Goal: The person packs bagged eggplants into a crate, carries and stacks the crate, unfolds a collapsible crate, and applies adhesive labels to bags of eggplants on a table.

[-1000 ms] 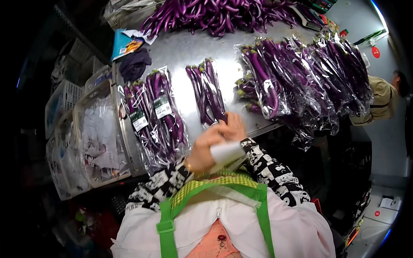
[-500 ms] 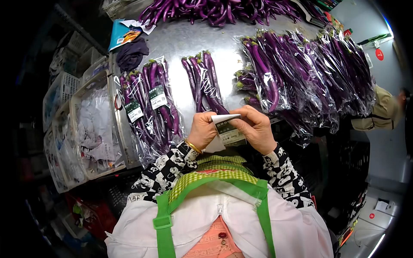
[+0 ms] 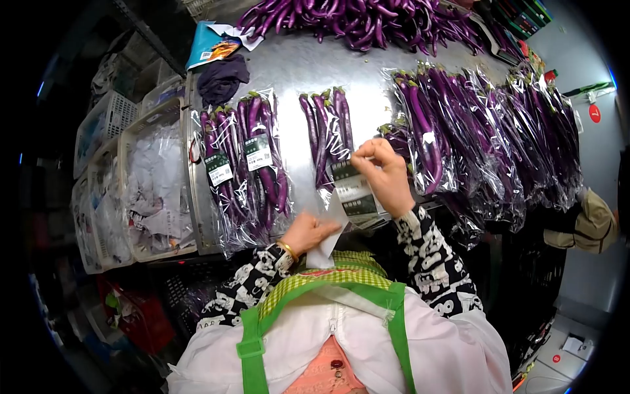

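My right hand (image 3: 386,172) is closed in a pinch at the upper edge of a dark green and white label (image 3: 354,189), held over the front edge of the table. Lower and to the left, my left hand (image 3: 308,232) is closed on a white backing paper (image 3: 333,220), which looks smeared by motion. Whether label and paper are still joined, I cannot tell. Just beyond lies a clear bag of eggplants (image 3: 321,134) with no label visible on it. To its left, bagged eggplants (image 3: 246,203) carry two green and white labels.
Bagged eggplants (image 3: 453,138) are piled at the right, and loose eggplants (image 3: 367,23) heap up at the back of the metal table (image 3: 295,62). A dark cloth (image 3: 223,79) lies at the back left. Crates (image 3: 131,190) of plastic bags flank the left edge.
My hands have moved apart: the right is up and forward with the label, the left down toward my body with the backing paper. The whole view has shifted slightly.
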{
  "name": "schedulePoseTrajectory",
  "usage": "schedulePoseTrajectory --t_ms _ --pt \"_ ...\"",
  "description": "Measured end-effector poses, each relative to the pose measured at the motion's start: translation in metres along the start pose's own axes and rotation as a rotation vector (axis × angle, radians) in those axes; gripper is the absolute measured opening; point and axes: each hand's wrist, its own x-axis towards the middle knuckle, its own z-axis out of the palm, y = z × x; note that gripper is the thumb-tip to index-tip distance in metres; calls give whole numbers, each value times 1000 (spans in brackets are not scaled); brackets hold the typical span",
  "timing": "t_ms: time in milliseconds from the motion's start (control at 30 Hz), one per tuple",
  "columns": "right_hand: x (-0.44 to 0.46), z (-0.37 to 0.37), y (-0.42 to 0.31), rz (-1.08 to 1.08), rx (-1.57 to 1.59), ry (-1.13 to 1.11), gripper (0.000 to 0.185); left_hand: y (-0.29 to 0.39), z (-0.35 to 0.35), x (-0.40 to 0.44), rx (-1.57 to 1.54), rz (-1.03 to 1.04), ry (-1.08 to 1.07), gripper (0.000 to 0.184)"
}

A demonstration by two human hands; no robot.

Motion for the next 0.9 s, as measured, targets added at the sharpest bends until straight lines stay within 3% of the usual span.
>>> schedulePoseTrajectory --t_ms 67,133,167,200,233,267,300,333,367,400,433,500,567,633,667,700,733,833,867,900 --pt "26 13 21 200 85 -33 14 -18 4 -9 11 43 50 33" --pt "52 30 66 238 -80 -96 21 -18 1 -26 459 149 233 30" --pt "52 40 78 212 -356 -4 25 -11 0 -35 507 146 266 17" --pt "53 49 90 180 -630 94 29 -10 1 -40 508 138 275 17" --pt "63 52 113 402 -355 -26 44 -9 1 -43 485 359 431 11" --pt "62 61 131 448 -188 -31 58 -10 0 -46 456 583 590 10" --pt "60 69 130 380 -36 -26 63 -11 3 -50 264 567 490 28" --pt "55 79 113 321 116 -16 69 2 2 -52 262 565 490 28" --pt "53 86 97 418 329 -57 75 19 4 -51 157 712 541 29" --pt "53 100 96 415 213 -98 77 32 5 -48 41 868 575 30" --pt "53 111 91 391 231 -167 82 32 4 -41 35 1012 445 36" --pt "53 122 83 303 173 -150 86 37 4 -31 100 1099 383 19" --pt "48 106 82 266 -185 -142 89 45 4 -24 104 1176 479 15" --pt "39 62 79 58 -440 -34 83 50 -3 -13 12 1203 479 15" --pt "32 28 34 152 -808 14 84 51 -4 -12 -85 1214 493 16" --pt "25 1 63 -107 -1131 286 86 48 0 -16 -313 1032 402 14" --pt "22 -26 36 40 -1167 326 84 56 -2 -19 -342 961 431 14" --pt "5 -92 64 423 -1239 213 73 68 10 -10 -368 942 467 9" --pt "3 -105 78 571 -1195 112 68 75 17 -9 -665 758 343 6" --pt "1 -107 78 512 -1119 146 56 78 21 -10 -947 555 209 4"
